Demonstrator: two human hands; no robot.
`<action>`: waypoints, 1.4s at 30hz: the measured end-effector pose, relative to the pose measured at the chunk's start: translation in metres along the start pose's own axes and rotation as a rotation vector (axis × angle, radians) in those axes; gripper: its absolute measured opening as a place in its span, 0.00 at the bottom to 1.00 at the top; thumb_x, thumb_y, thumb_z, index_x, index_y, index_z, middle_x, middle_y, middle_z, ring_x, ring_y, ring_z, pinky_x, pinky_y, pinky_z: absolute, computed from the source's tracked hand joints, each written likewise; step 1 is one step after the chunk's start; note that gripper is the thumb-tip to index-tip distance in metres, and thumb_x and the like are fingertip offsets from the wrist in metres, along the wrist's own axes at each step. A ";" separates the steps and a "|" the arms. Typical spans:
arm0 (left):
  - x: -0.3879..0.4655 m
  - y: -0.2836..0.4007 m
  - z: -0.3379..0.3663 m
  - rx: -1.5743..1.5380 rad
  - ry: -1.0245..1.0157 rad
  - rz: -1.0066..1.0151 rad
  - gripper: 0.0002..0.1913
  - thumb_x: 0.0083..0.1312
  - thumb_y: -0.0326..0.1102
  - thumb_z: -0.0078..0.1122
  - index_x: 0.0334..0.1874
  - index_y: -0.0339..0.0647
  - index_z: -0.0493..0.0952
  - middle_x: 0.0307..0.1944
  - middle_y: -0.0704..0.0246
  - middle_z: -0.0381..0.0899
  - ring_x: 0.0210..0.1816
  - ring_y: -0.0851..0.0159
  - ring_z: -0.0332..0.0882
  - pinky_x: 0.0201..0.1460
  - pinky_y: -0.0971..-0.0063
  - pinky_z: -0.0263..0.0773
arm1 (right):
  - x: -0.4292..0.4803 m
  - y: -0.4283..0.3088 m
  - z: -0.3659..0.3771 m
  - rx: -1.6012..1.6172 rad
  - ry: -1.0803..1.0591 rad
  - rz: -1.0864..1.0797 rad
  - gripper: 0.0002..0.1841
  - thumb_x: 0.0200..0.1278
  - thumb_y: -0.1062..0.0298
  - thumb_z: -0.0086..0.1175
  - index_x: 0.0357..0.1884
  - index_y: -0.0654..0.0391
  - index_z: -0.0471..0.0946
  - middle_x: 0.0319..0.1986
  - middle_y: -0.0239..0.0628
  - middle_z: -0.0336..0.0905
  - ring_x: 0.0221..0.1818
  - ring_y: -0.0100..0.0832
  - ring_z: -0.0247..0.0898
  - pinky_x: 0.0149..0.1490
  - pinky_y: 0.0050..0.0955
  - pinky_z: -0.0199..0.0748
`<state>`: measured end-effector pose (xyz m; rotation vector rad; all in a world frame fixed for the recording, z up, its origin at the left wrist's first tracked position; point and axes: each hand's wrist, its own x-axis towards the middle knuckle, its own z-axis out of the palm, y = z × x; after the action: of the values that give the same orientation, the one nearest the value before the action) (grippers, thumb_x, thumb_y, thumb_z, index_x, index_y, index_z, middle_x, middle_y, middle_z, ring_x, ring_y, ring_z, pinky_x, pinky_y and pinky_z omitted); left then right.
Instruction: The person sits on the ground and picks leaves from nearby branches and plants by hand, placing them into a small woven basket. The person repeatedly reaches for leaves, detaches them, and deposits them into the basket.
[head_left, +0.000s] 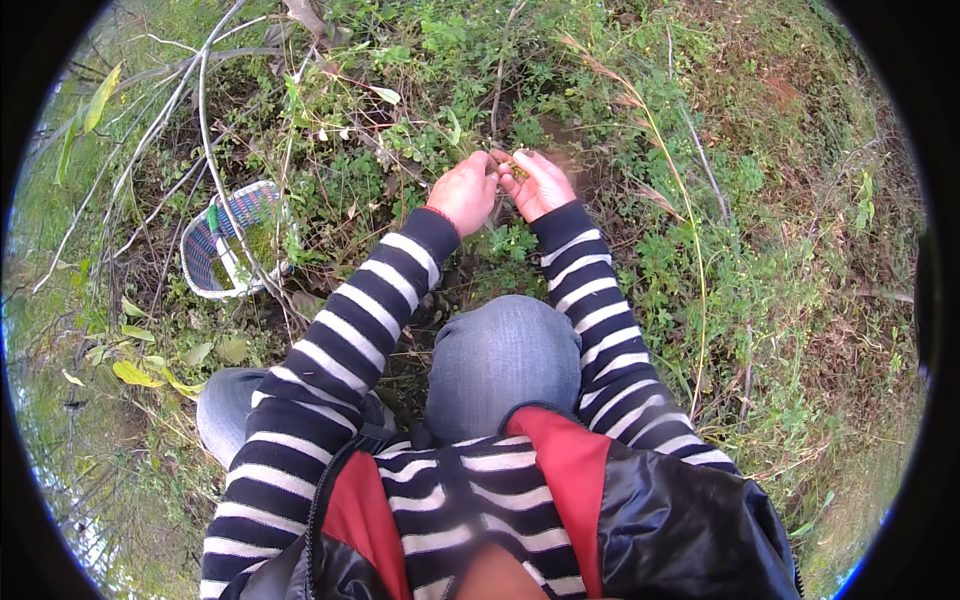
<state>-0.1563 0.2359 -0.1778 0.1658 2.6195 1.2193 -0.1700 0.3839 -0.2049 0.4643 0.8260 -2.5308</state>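
Observation:
My left hand, with a red cord at the wrist, is bent inward above low green plants. Its fingertips meet those of my right hand, and I cannot tell whether they pinch anything. My right hand is turned partly palm up, its fingers curled around a few small yellow-green flower heads. To the left, a woven basket with a white rim and handle sits tilted on the ground. Fine yellow-green plant matter fills part of it.
Bare thin branches arch over the basket at the left. A tall dry grass stalk leans at the right. Leafy weeds cover the ground between my hands and my jeans-clad knee.

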 end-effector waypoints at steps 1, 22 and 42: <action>-0.001 0.000 -0.001 0.036 0.016 0.012 0.12 0.62 0.34 0.47 0.44 0.37 0.70 0.38 0.54 0.76 0.41 0.50 0.74 0.44 0.63 0.69 | 0.000 0.000 -0.001 0.009 -0.012 0.000 0.02 0.59 0.75 0.49 0.34 0.60 0.70 0.40 0.49 0.74 0.34 0.31 0.73 0.38 0.23 0.76; -0.017 -0.004 -0.013 0.276 -0.023 0.116 0.07 0.62 0.34 0.46 0.31 0.38 0.71 0.29 0.52 0.74 0.33 0.48 0.74 0.36 0.58 0.70 | 0.000 0.001 -0.004 -0.090 0.002 0.130 0.06 0.58 0.76 0.52 0.37 0.61 0.74 0.29 0.34 0.75 0.28 0.22 0.71 0.33 0.15 0.74; -0.033 -0.024 -0.023 0.208 0.013 0.172 0.06 0.60 0.30 0.47 0.28 0.34 0.67 0.27 0.53 0.73 0.30 0.47 0.73 0.34 0.59 0.69 | 0.062 0.003 -0.090 0.154 0.445 -0.042 0.04 0.59 0.72 0.51 0.33 0.61 0.72 0.15 0.25 0.59 0.15 0.20 0.53 0.21 0.19 0.59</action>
<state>-0.1309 0.1973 -0.1761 0.4308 2.7882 0.9969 -0.2056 0.4191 -0.3020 1.0989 0.7966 -2.5770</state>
